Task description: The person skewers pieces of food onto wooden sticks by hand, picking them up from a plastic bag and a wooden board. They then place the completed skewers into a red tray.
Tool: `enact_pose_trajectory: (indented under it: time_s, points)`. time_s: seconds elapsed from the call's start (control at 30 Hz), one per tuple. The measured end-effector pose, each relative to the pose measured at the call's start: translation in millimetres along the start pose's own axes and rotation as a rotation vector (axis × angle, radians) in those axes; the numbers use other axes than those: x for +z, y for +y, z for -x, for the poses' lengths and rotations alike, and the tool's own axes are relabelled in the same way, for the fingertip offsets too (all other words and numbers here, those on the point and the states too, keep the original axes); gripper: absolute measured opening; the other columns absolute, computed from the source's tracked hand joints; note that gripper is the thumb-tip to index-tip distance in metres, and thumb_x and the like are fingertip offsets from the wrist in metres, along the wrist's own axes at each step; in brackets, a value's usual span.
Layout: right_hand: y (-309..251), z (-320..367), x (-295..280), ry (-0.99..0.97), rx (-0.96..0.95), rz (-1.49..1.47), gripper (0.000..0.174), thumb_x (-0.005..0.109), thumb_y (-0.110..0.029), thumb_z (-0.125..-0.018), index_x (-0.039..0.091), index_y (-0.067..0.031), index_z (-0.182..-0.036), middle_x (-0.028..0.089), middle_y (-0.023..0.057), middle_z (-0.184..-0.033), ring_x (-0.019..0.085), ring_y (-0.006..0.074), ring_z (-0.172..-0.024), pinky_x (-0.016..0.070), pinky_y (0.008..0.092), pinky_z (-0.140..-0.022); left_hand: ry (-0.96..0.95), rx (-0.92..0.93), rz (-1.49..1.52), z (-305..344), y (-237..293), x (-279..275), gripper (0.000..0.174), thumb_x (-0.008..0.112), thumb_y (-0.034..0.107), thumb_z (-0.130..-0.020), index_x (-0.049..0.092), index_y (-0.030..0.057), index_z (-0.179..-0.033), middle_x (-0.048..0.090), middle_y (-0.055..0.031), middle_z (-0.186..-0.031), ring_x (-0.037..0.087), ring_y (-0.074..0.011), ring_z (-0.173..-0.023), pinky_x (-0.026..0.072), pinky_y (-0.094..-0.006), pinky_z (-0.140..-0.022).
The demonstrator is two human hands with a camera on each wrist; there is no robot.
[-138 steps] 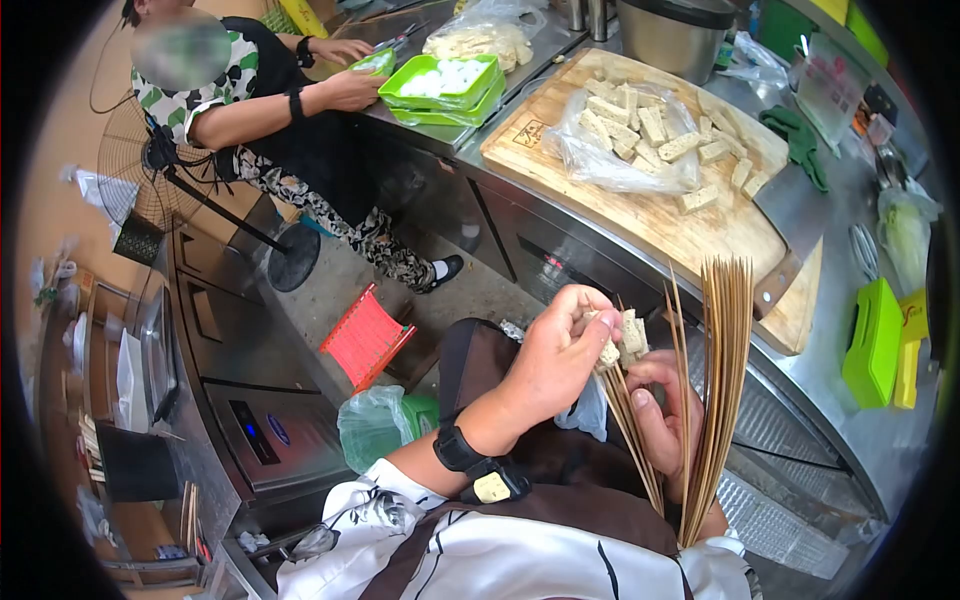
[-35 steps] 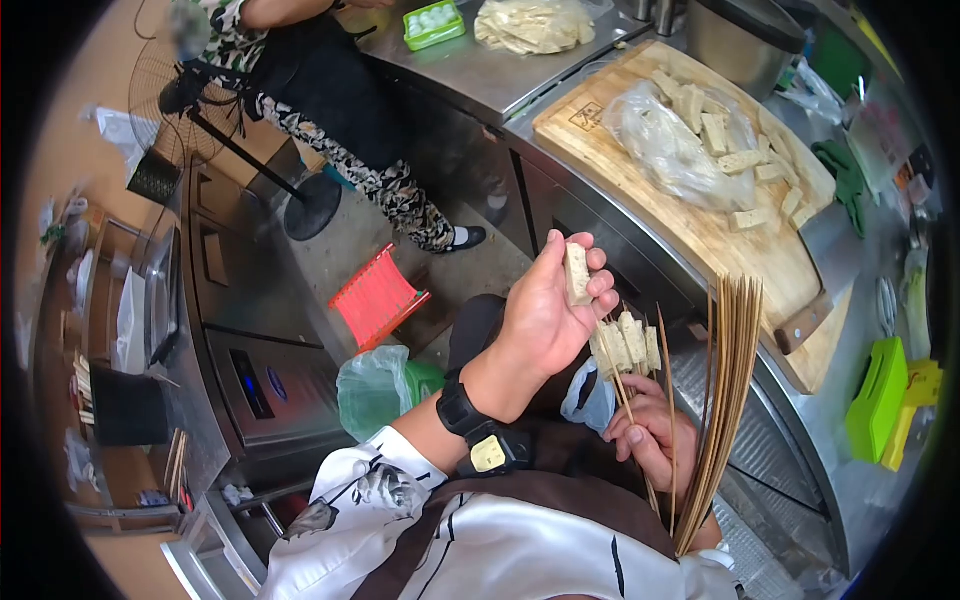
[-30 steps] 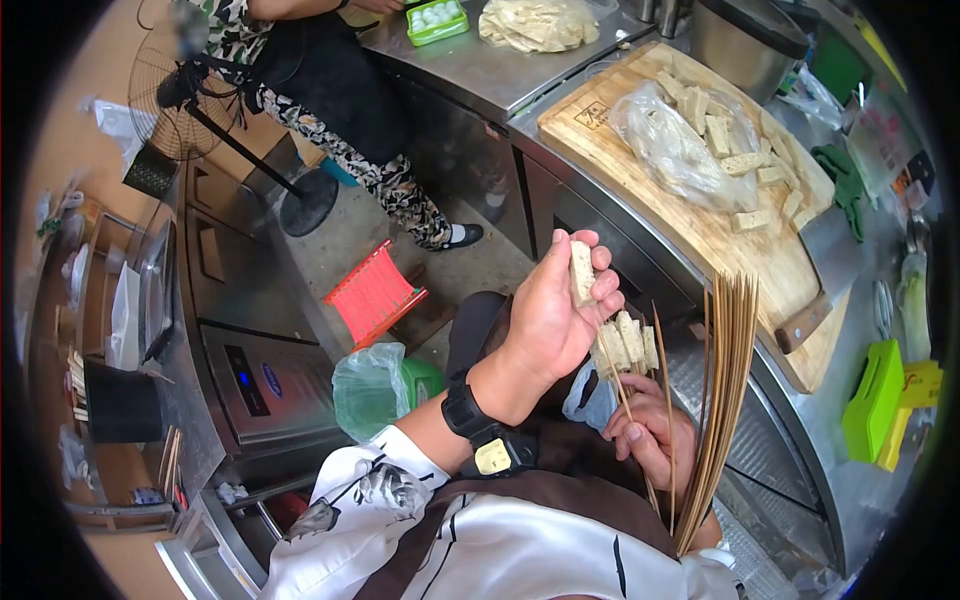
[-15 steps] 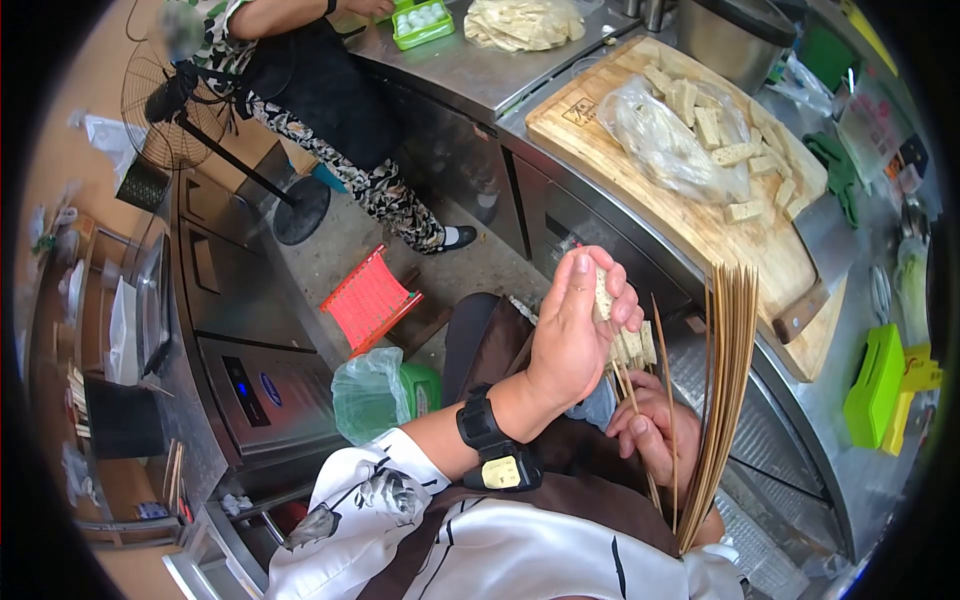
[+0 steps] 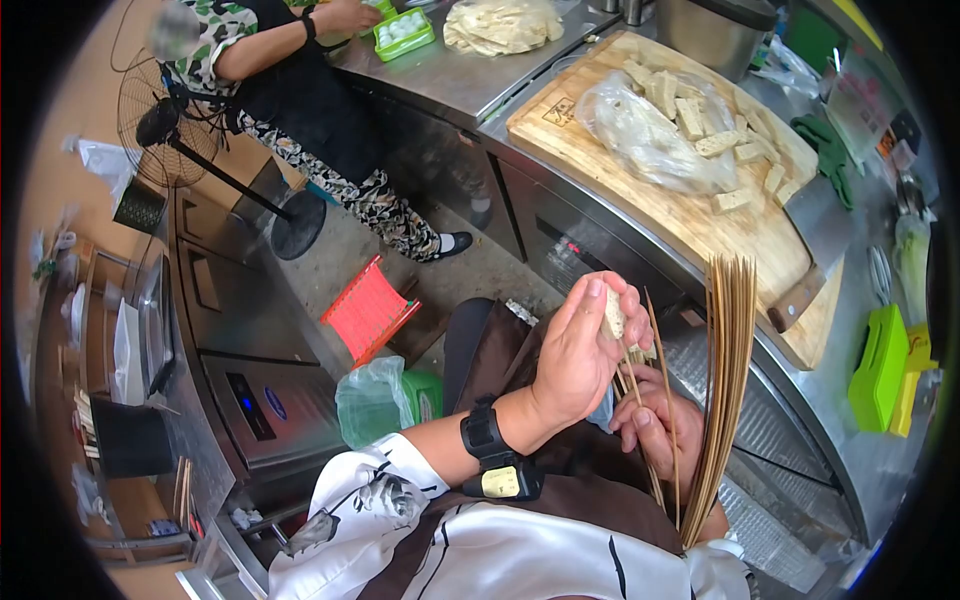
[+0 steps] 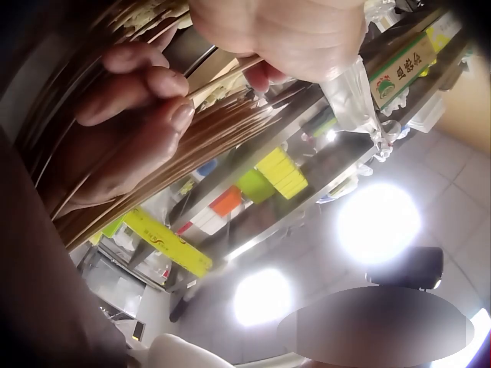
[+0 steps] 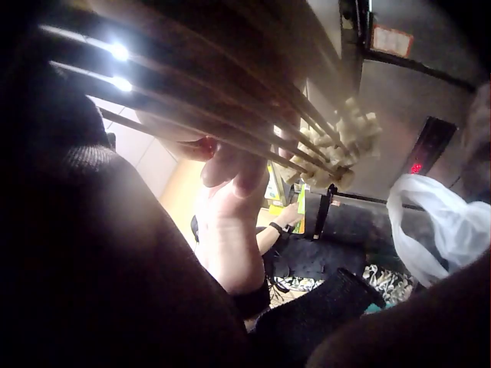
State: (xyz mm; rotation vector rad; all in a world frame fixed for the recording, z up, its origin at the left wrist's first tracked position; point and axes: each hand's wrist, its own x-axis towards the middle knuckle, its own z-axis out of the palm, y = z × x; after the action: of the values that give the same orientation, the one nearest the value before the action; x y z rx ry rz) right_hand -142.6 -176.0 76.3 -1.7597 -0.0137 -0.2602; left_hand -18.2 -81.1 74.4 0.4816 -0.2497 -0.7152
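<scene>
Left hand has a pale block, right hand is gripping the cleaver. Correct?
Not the cleaver: the right hand grips thin skewers; the cleaver lies unheld, its handle on the board. The head view shows it. The left hand does hold a pale block.

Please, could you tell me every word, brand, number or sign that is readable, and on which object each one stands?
No text can be read with certainty.
Shelf box: Chinese-looking characters, too blurred.
Yellow carton: red lettering, too blurred.
Chopping board: dark mark, too small.
Steel cabinet: oval badge and blue display, too small.
Left wrist strap: label, too small.
Red display: too blurred.
Framed notice: unreadable.
</scene>
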Motion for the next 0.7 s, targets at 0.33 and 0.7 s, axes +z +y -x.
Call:
enact_pose_trajectory:
  time_s: [0.33, 0.7]
  points:
    - [-1, 7, 5, 0.063, 0.198, -0.06, 0.022, 0.046, -0.01, -0.094, 0.06, -0.003, -0.078, 0.054, 0.0029, -0.057, 0.057, 0.0177, -0.06, 0.0398, 0.0432, -0.1, 0.037, -0.126, 0.025, 14, -6, 1, 0.026, 0.035, 0.029, -0.104, 0.049, 0.0072, -0.107, 0.051, -0.0063, -0.091, 0.049, -0.0157, -0.078, 0.0441, -0.0319, -0.074]
    - [-4, 2, 2, 0.211, 0.118, -0.016, 0.015, 0.045, -0.01, -0.097, 0.058, -0.0012, -0.098, 0.06, 0.0073, -0.078, 0.058, 0.0208, -0.087, 0.0401, 0.037, -0.095, -0.009, -0.192, -0.267, 9, 5, -10, 0.026, 0.04, 0.027, -0.103, 0.05, 0.004, -0.112, 0.058, -0.0097, -0.098, 0.059, -0.0168, -0.091, 0.049, -0.0296, -0.079]
